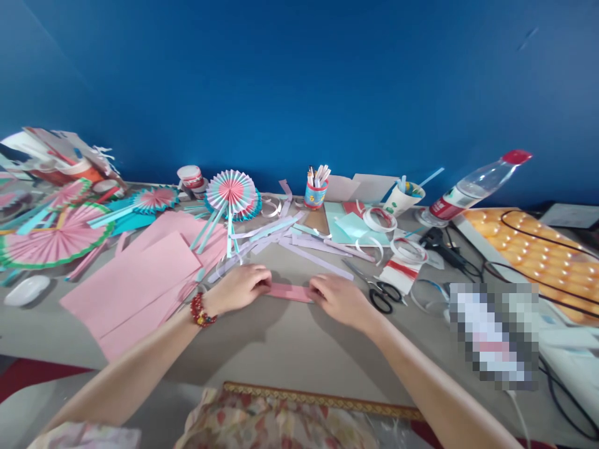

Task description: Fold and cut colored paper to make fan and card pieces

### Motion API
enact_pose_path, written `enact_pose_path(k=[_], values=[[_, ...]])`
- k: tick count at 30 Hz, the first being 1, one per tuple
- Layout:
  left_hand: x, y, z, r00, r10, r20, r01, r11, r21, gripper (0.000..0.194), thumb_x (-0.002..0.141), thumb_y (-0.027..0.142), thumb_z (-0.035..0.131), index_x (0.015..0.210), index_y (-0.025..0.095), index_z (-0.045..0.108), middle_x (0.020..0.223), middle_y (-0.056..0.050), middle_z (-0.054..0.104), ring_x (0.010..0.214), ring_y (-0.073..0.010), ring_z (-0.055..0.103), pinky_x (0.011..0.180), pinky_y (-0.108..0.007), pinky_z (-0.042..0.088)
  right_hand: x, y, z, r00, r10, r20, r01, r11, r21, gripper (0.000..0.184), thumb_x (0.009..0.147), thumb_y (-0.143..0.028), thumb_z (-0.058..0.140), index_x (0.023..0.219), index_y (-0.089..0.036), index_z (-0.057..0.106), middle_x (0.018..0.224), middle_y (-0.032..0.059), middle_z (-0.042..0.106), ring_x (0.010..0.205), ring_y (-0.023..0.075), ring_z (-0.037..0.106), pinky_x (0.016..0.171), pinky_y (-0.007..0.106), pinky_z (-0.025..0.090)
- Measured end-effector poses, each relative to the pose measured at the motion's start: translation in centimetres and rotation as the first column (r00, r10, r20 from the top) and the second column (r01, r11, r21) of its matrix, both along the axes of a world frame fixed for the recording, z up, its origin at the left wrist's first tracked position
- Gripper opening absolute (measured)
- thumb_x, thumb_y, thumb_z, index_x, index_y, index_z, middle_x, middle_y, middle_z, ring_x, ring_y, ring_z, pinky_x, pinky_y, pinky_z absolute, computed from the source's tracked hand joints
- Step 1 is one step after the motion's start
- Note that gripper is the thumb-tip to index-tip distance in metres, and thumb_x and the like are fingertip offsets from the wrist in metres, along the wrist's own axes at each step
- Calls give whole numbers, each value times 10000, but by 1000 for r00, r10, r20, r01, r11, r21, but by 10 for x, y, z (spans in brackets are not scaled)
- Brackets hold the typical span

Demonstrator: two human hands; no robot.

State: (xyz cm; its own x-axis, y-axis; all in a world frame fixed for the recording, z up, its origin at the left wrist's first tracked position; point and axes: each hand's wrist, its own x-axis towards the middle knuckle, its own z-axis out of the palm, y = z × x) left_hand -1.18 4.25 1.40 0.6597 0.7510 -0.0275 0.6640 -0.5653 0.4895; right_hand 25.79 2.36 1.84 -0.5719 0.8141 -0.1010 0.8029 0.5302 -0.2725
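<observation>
A narrow pink folded paper strip [290,292] lies across the table in front of me, between my two hands. My left hand [241,288] pinches its left end, with the fingers curled together; a red beaded bracelet [201,310] is on that wrist. At the strip's right end my right hand [337,298] grips it the same way. The fingertips partly cover both ends. Right of my right hand lie black-handled scissors [381,293]. Large pink paper sheets [140,280] spread out to the left of my left hand.
Behind my hands lie lilac paper strips [318,244]. Pleated paper fans [231,193] stand farther back on the left, near a pen cup [316,192]. To the right are tape rolls [380,219], a glue gun [447,249], a tilted plastic bottle [472,193] and cables.
</observation>
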Motion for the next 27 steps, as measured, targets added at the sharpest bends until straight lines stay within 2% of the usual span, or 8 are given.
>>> enact_pose_path(k=[10,27], values=[[-1,0,0,997,0,77,3,999,-41,125,931,241,551,827,197,606,839,3,639,801,-160,606,728,-262,394,0,-1,2,1000,17,-6,-17,1000,16,210,967,-249,478,793,-198,584,814,21,628,787,161,561,669,260,311],[0,1,1,999,-9,38,10,1000,-26,150,939,264,530,835,198,617,855,-8,642,798,-167,603,719,-268,387,0,0,1,1000,24,-6,-24,1000,5,217,968,-256,464,798,-201,587,816,23,625,796,163,560,679,262,316]])
